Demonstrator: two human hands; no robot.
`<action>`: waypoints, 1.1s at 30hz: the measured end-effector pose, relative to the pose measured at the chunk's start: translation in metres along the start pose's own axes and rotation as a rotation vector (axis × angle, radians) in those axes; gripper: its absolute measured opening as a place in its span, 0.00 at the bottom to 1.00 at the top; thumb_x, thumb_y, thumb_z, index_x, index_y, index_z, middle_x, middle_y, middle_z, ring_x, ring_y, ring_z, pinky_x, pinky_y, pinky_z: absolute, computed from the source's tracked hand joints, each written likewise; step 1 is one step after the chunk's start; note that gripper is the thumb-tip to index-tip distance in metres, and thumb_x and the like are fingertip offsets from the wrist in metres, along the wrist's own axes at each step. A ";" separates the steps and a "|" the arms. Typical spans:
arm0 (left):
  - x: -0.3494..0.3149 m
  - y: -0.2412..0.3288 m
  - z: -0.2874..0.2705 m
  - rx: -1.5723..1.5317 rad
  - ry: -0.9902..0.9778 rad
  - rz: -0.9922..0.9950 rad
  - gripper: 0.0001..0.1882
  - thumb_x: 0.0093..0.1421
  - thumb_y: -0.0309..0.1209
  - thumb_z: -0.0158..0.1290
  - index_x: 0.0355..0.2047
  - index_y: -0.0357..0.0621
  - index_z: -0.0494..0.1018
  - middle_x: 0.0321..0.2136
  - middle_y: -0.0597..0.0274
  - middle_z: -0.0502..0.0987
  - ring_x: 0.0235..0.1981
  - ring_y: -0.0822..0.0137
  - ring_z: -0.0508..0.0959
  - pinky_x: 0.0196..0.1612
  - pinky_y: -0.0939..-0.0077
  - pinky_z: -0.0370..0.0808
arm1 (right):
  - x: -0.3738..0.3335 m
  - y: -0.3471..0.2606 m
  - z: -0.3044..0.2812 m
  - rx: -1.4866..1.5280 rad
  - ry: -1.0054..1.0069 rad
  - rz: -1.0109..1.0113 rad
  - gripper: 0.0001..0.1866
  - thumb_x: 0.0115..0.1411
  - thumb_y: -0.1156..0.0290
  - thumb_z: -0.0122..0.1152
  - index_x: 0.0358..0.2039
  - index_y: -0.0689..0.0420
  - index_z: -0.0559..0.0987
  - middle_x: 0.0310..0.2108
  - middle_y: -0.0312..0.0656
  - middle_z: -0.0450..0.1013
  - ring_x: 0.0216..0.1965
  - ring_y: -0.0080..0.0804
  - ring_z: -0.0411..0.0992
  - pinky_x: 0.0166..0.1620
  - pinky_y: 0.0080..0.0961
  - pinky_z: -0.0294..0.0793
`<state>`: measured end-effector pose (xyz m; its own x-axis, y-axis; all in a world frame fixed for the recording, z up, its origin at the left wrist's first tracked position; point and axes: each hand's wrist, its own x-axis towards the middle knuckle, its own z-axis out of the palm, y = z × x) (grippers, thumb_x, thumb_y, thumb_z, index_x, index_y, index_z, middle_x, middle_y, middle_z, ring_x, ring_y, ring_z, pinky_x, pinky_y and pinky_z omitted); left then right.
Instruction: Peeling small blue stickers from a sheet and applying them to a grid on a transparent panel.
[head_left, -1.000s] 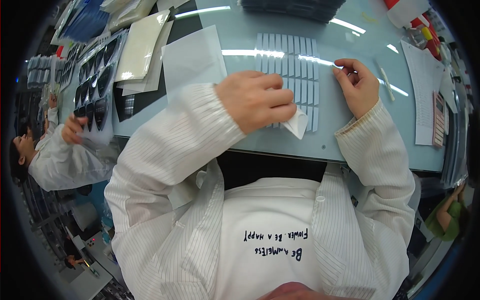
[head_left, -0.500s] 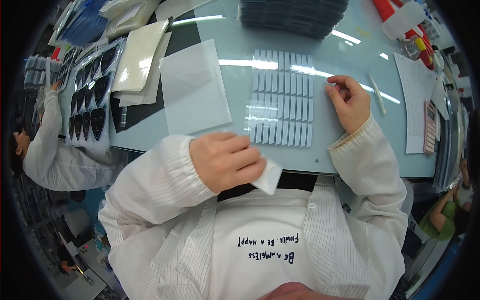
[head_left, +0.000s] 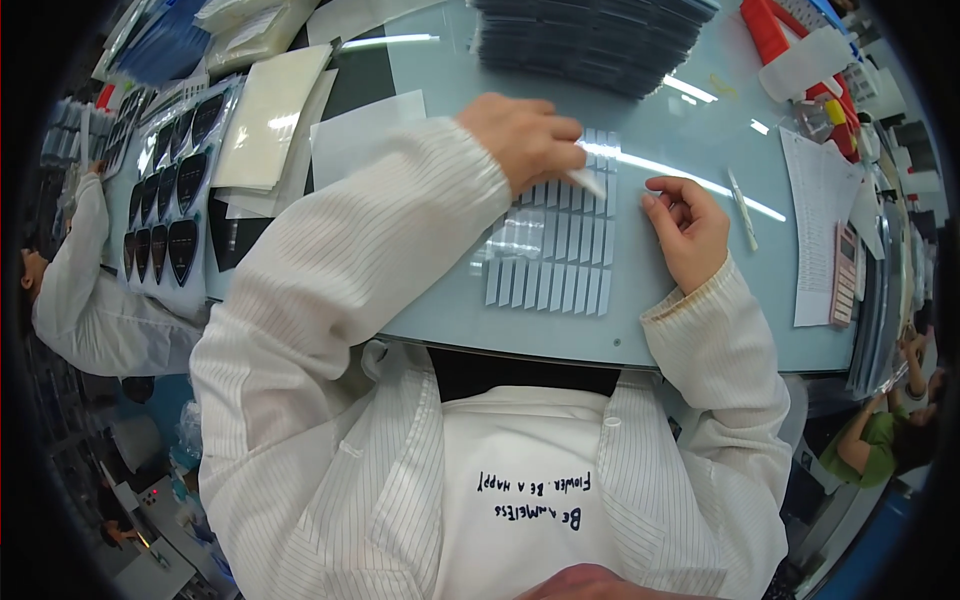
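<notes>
My left hand [head_left: 525, 140] is closed on a flat white card [head_left: 588, 181], a thin stiff piece whose edge juts out past the fingers. Hand and card are over the upper part of a clear sheet [head_left: 550, 287] bearing rows of small pale slanted strips. Whether the card touches the sheet I cannot tell. Just right of the sheet, my right hand [head_left: 692, 228] rests near the glass tabletop with its fingers curled and thumb and forefinger close together. Anything held between them is too small to make out. My left forearm partly covers a translucent white sheet [head_left: 362, 130].
A tall stack of dark sheets [head_left: 590, 45] stands at the back. Cream sheets [head_left: 270, 115] and a pack of black shield-shaped pieces [head_left: 183, 250] lie left. Rightward are a slim white tool [head_left: 742, 208], a paper form [head_left: 812, 215], a pink calculator [head_left: 844, 272] and a red bin [head_left: 775, 30]. A co-worker [head_left: 90, 270] sits left.
My left hand has moved from the table's front edge, up and right, onto the strip sheet, carrying the white card. My right hand keeps its pose beside the sheet; the view has shifted slightly.
</notes>
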<state>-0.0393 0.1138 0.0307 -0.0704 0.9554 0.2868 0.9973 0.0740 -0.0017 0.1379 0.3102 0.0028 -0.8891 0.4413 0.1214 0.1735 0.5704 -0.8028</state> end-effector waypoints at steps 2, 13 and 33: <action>-0.027 0.011 -0.017 -0.028 -0.024 -0.006 0.10 0.53 0.29 0.61 0.37 0.52 0.78 0.33 0.69 0.77 0.35 0.66 0.78 0.34 0.73 0.79 | 0.002 -0.004 0.001 0.012 -0.008 -0.024 0.09 0.59 0.76 0.64 0.40 0.64 0.80 0.23 0.28 0.68 0.22 0.12 0.58 0.27 0.12 0.60; -0.095 0.074 -0.056 -0.247 -0.077 0.062 0.13 0.46 0.26 0.61 0.35 0.48 0.77 0.24 0.67 0.74 0.26 0.67 0.77 0.26 0.73 0.78 | 0.002 -0.004 0.001 -0.056 -0.028 -0.050 0.10 0.58 0.77 0.64 0.41 0.63 0.80 0.24 0.30 0.69 0.22 0.13 0.58 0.28 0.12 0.60; -0.063 0.089 -0.034 -0.191 -0.032 0.112 0.08 0.48 0.28 0.56 0.31 0.49 0.72 0.25 0.67 0.71 0.27 0.67 0.75 0.27 0.74 0.75 | 0.014 -0.015 -0.006 -0.053 -0.113 0.042 0.15 0.56 0.74 0.66 0.45 0.62 0.79 0.28 0.32 0.71 0.23 0.14 0.63 0.29 0.12 0.65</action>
<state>0.0551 0.0504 0.0450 0.0435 0.9635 0.2641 0.9849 -0.0857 0.1505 0.1259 0.3123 0.0198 -0.9221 0.3865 0.0195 0.2311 0.5903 -0.7734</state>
